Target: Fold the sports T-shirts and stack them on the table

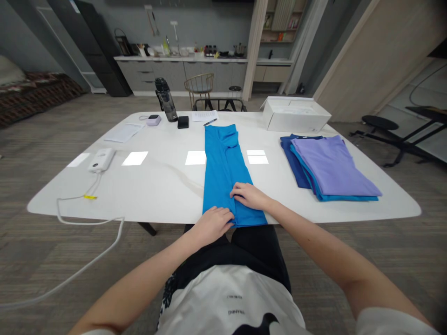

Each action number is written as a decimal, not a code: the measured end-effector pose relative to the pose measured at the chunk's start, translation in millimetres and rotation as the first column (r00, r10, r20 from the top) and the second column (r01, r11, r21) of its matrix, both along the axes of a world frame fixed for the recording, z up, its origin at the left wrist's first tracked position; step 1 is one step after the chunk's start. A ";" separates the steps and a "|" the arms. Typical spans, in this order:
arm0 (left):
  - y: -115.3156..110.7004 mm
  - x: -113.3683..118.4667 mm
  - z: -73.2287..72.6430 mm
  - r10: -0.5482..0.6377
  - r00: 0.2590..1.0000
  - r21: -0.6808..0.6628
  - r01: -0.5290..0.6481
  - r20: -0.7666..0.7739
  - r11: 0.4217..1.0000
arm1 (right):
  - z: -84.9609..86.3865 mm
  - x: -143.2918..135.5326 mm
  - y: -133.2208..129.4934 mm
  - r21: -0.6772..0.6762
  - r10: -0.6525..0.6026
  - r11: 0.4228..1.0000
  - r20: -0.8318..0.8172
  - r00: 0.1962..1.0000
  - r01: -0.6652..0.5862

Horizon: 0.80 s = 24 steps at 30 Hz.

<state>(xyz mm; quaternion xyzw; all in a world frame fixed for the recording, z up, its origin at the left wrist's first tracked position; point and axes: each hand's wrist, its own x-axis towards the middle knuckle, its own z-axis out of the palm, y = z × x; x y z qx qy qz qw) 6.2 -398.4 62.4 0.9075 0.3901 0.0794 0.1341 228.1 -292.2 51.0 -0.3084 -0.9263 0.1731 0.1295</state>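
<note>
A bright blue T-shirt (223, 163), folded lengthwise into a long strip, lies on the white table with its lower end at the near edge. At that end, my left hand (214, 224) has its fingers curled together on the cloth by the hem. My right hand (250, 195) is a little farther up and to the right, with bent fingers closed on the folded layer. The fingertips of both hands are partly hidden against the fabric. To the right lies a stack of folded clothes, a lavender one (330, 165) on top of blue and navy ones (295, 165).
A white box (295, 114) stands at the back right of the table (167, 200). Toward the back left are a dark water bottle (166, 102), a black wallet-like item (183, 122), papers (125, 132) and a pen (210, 122). A power strip (102, 159) trails its cable off the left front edge.
</note>
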 end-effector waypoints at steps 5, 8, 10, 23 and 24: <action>3.1 1.7 3.1 -0.008 0.994 -0.082 0.017 0.106 0.996 | -1.4 7.6 -1.9 -0.071 -0.004 0.997 -0.061 0.998 0.000; 8.1 -0.8 4.8 -0.068 0.987 -0.152 0.090 0.144 0.984 | -4.9 12.1 -6.0 -0.075 -0.002 0.997 -0.067 0.998 -0.003; 14.9 -5.9 5.2 -0.094 0.978 -0.192 0.130 0.184 0.973 | -6.0 15.1 -9.3 -0.081 0.007 0.997 -0.074 0.997 -0.013; 73.7 -85.4 2.9 -0.068 0.949 -0.407 0.197 0.309 0.892 | 3.4 90.9 -1.5 -0.278 0.008 0.960 -0.112 0.994 -0.039; 70.5 -87.3 3.9 -0.069 0.950 -0.421 0.199 0.305 0.885 | 2.9 95.7 -3.2 -0.284 0.005 0.958 -0.101 0.995 -0.034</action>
